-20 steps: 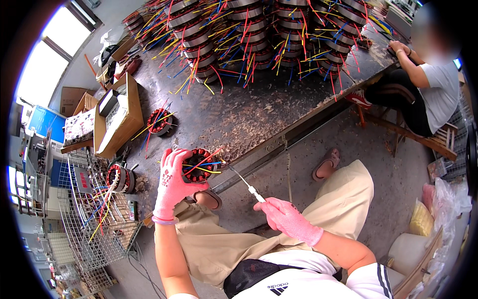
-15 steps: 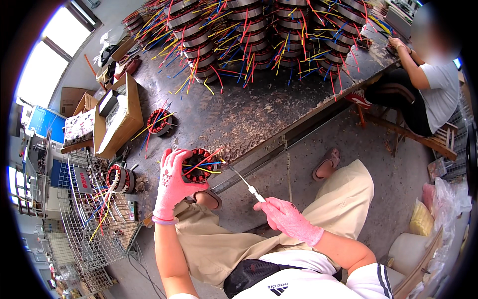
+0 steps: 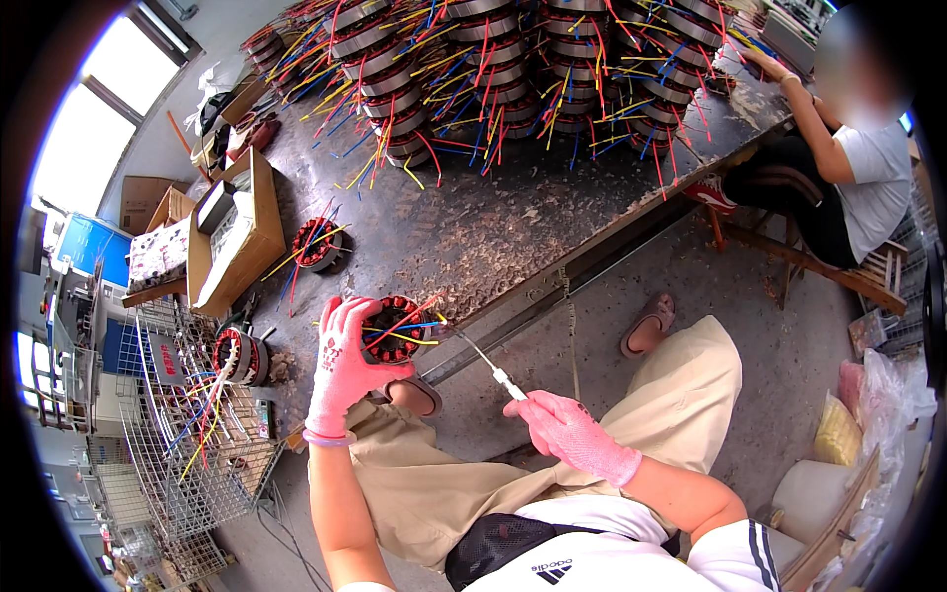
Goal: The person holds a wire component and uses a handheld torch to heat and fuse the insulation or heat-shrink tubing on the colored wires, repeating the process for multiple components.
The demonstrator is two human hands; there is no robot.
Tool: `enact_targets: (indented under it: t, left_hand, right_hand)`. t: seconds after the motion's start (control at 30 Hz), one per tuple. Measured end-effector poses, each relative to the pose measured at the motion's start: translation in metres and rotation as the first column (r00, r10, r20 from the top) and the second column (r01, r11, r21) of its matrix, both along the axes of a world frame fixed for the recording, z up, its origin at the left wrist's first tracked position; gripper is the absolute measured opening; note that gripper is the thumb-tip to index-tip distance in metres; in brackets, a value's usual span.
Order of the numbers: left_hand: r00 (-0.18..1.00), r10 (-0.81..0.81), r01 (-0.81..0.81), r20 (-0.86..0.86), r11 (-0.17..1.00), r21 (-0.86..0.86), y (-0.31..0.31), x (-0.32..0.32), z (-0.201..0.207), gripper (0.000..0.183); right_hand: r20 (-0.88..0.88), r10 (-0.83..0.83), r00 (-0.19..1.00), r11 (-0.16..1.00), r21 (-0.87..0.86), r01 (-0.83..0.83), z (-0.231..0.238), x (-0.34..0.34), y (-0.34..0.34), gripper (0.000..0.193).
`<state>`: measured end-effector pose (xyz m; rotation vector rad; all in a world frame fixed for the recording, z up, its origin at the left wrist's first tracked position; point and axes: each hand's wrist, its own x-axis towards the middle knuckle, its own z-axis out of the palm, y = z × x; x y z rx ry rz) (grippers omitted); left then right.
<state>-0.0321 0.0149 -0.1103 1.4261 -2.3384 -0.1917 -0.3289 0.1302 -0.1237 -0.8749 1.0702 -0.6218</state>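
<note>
My left hand [image 3: 341,365], in a pink glove, is wrapped round the side of a motor stator [image 3: 404,347] at the table's near edge. The stator has red windings, with red, blue and yellow lead wires pointing right. In my right hand [image 3: 572,431], also gloved in pink, is a slim white-handled tool [image 3: 504,380] with a long thin metal shaft. Its shaft slants up and left, and the tip is close to the ends of the lead wires. Whether tip and wires touch, I cannot tell.
Tall stacks of wired stators [image 3: 395,99] fill the table's far side. One loose stator [image 3: 318,245] lies beyond my left hand, another [image 3: 240,356] at the left edge, near a wooden box [image 3: 240,237] and a wire rack [image 3: 168,454]. A co-worker [image 3: 868,178] sits at the right.
The tool's tip has shifted very slightly right and down from the wire ends. My hands are nearly still. The co-worker's hand has reached farther left toward the stacks.
</note>
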Motion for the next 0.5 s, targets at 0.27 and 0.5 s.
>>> enact_targets:
  t: [0.27,0.5]
  left_hand:
    - [1.000,-0.002,0.002,-0.011,1.000,0.000,0.0001,0.0005,-0.0005,0.087]
    - [1.000,-0.008,0.008,-0.012,1.000,-0.007,-0.0002,-0.0002,0.0006,0.087]
  right_hand:
    - [-0.019,-0.002,1.000,1.000,-0.008,0.002,0.0038,0.0005,-0.0007,0.028]
    - [0.005,-0.009,1.000,1.000,0.007,0.009,-0.0012,0.0010,-0.0005,0.028]
